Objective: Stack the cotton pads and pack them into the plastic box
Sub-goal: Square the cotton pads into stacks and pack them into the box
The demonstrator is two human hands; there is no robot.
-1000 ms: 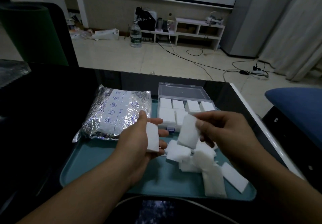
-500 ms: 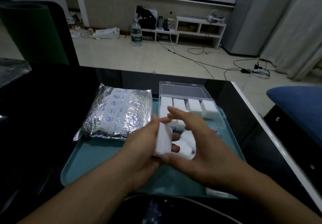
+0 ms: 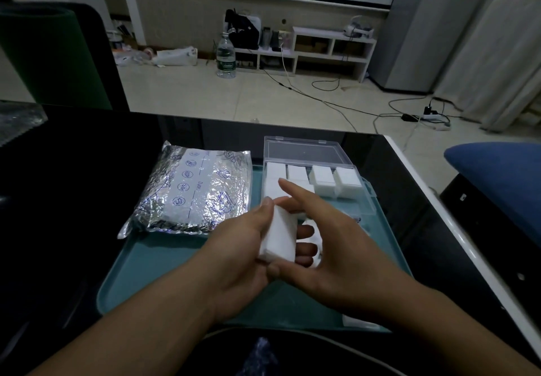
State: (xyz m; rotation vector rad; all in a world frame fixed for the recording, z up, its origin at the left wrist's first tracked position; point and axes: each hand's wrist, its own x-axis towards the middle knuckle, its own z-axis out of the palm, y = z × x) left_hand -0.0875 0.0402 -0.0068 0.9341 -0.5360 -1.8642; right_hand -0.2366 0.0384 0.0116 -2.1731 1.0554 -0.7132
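Left hand [image 3: 234,254] holding the pad stack [image 3: 278,236], right hand [image 3: 330,255] flat: square edges, then into the plastic box [image 3: 366,197] behind.

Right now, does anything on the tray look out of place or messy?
Nothing stands out. The left hand holds a neat stack of pads, the box sits open with tidy pads, and the foil pack lies flat.

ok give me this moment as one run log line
phase: stacking | left hand: grips pad stack | right hand: open, squaring stack | box: lid open, part filled | tray: foil bag at left
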